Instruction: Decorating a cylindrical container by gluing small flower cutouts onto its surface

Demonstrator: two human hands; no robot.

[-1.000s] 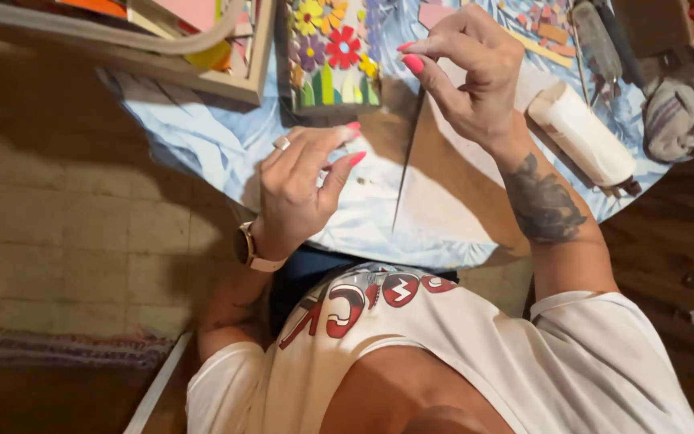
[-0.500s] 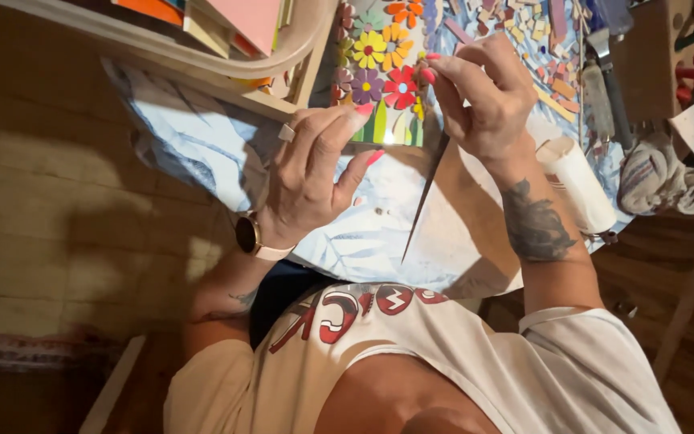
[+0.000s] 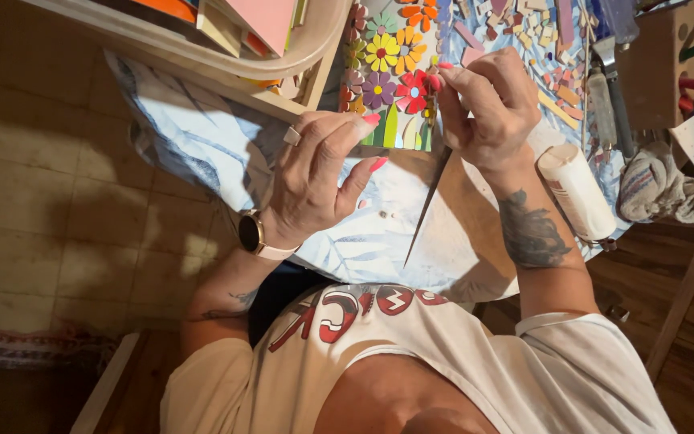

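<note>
Red mosaic flower (image 3: 413,91) just beside right hand's fingers (image 3: 451,80).

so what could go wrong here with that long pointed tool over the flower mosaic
1. The right hand pinches the thin pointed tool at its top end only; it could slip and jab the left hand close beside it.
2. A slip could knock the small flower pieces out of place.
3. The white tube lies near the table edge by the right forearm and could be nudged off.
</note>
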